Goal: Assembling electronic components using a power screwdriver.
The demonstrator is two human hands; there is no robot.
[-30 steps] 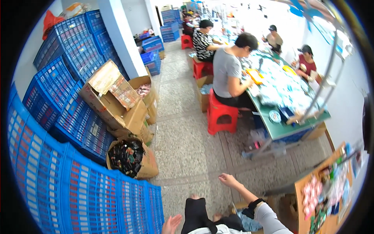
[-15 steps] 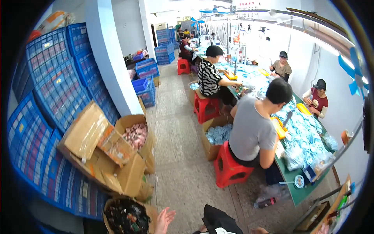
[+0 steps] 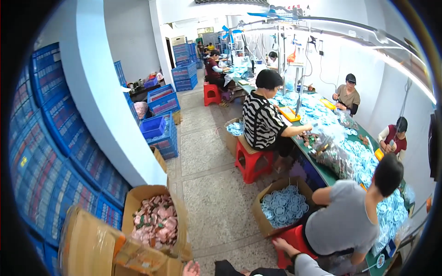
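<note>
OK so you're facing up the aisle floor (image 3: 207, 193), and it's looking like a watch-your-elbows kind of spot. Your left hand (image 3: 191, 268) is hanging low with its grip spread apart and nothing in it, just beside the open carton (image 3: 182, 225) of pink parts (image 3: 156, 221) along the floor's left edge. Your right hand (image 3: 282, 245) is sitting right by the red stool (image 3: 295, 236); I can't tell if that grip is apart, together or touching it. The grey-shirted co-worker (image 3: 340, 221) is using that stool, so I'd be tucking that arm in. The other carton (image 3: 258, 218), holding blue rings (image 3: 285, 207), is jutting from the desk's left edge (image 3: 372, 264), so I'd be favoring mid-floor, slowly.
</note>
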